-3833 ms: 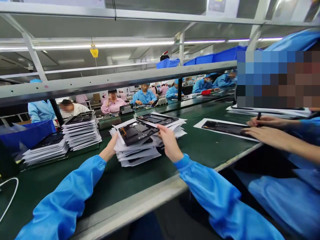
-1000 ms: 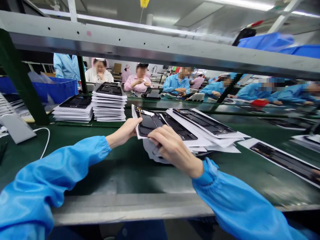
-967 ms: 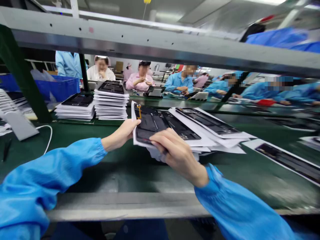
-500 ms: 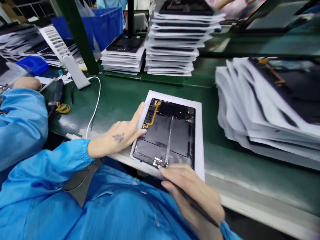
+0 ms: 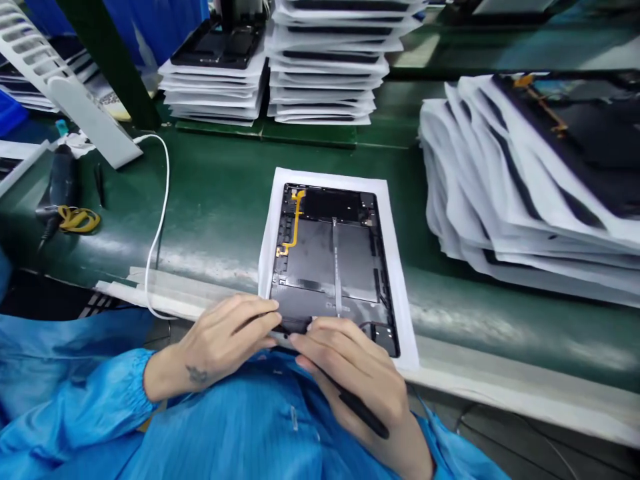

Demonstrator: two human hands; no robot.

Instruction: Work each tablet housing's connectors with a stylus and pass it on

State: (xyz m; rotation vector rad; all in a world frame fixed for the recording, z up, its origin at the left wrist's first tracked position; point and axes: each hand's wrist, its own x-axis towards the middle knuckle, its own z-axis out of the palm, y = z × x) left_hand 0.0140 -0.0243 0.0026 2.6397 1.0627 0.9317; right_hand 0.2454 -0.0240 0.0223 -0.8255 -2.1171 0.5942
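Note:
An opened tablet housing [image 5: 313, 263], with dark inner parts and an orange flat cable [image 5: 296, 227] along its left side, lies on a white sheet [image 5: 400, 293] near the table's front edge. My left hand [image 5: 225, 343] has its fingers drawn together at the housing's lower left corner, gripping it there. In my right hand [image 5: 355, 373] is a slim black tool [image 5: 365, 413]; its back end sticks out below my palm, and the tip is hidden by my fingers. Those fingers rest at the housing's lower edge, covering part of it.
Several paper-layered housings form a stack [image 5: 500, 193] at the right, with two more stacks [image 5: 325, 80] behind. On the left are a dark corded tool [image 5: 64, 177] with a yellow tie, tweezers [image 5: 99, 185], a white stand [image 5: 85, 110] and a white cable [image 5: 163, 213].
My left hand has moved from the housing's left side down to its lower left corner. The tool stays in my right hand. The view has shifted, and the neighbour's arm is mostly out of sight.

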